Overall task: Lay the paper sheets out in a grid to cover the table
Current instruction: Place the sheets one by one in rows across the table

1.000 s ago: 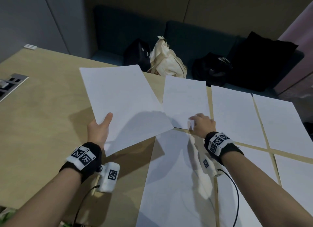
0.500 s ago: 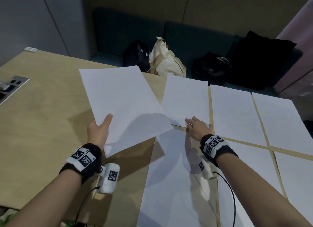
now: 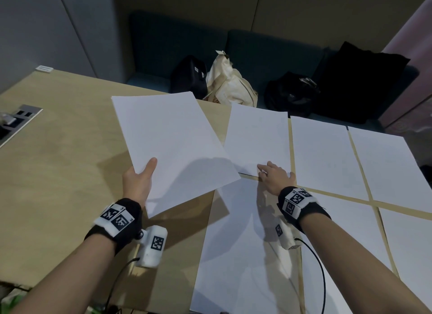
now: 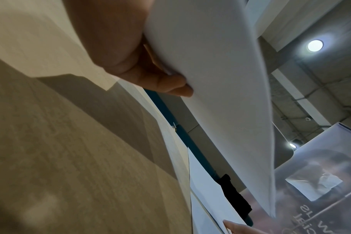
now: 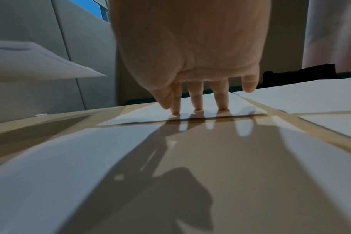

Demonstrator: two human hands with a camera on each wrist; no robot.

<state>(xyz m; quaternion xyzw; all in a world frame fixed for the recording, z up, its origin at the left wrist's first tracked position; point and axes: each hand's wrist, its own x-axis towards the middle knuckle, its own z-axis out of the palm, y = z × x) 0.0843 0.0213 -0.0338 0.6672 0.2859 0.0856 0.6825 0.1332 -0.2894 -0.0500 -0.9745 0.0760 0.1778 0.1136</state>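
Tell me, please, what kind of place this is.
Probably an office meeting room or lounge. A large wooden table has a built-in power socket panel, a teal upholstered bench runs along a panelled wall, and bags, such as a cream tote bag, lie on it.

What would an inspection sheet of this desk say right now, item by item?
Surface: pale wooden table, partly bare.
Job's things: white paper sheets laid flat in rows with narrow gaps; a held stack of white paper above the table.
Clutter: grey socket panel set into the table.
Grippers: left hand grips the stack; right hand, fingers straight, presses a laid sheet.
Cables: black wrist-camera cables.
Surroundings: dark teal sofa with black bags and a cream cloth bag.
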